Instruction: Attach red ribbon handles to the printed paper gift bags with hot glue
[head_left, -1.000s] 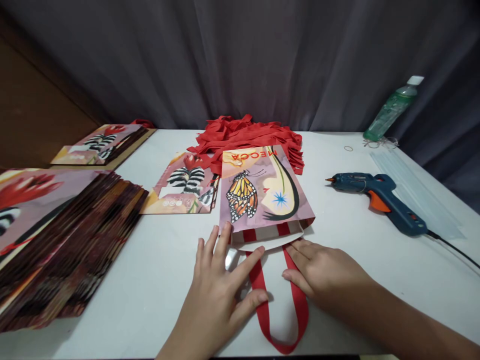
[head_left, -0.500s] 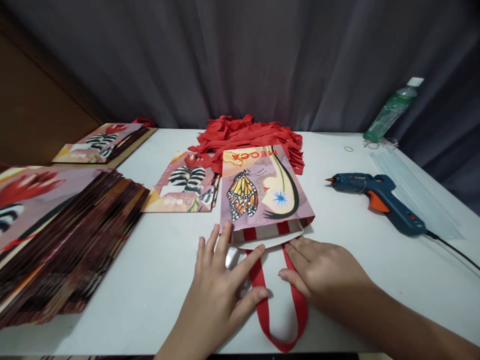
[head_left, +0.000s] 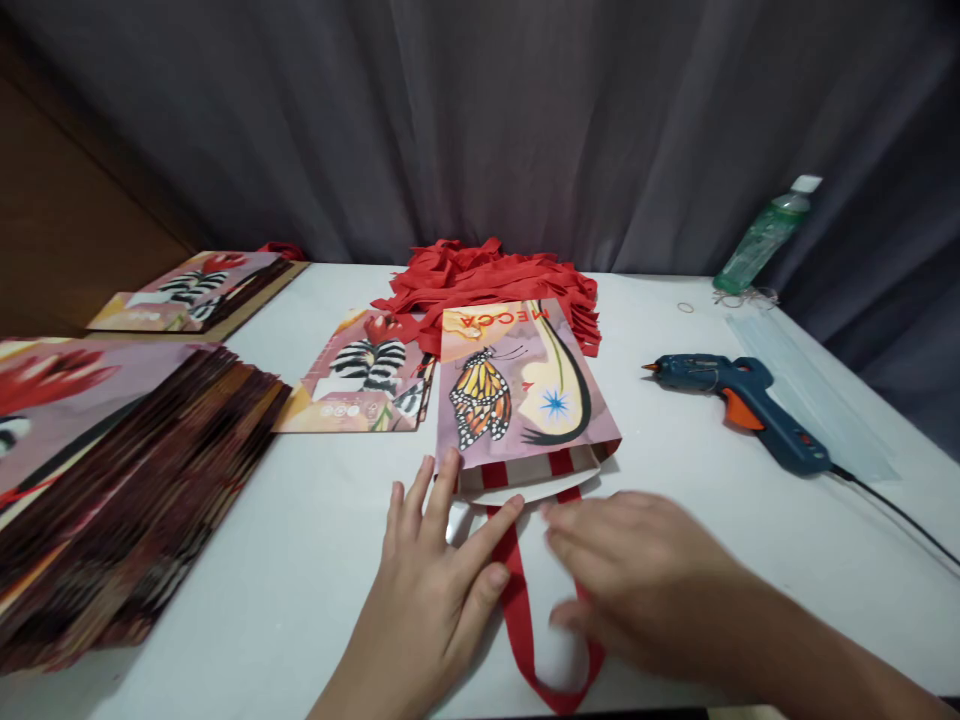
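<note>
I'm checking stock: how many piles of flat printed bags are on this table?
3: a large pile at near left, a smaller pile behind it, and a low pile left of the open bag. Others could be hidden.

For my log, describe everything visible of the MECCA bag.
The bag looks like paper, printed with an orange butterfly, blue star and inverted red lettering. It lies on the table, mouth gaping toward the wearer, red ribbon handle looping out. The left hand touches its mouth; the right hand, blurred, partly covers the handle.
</note>
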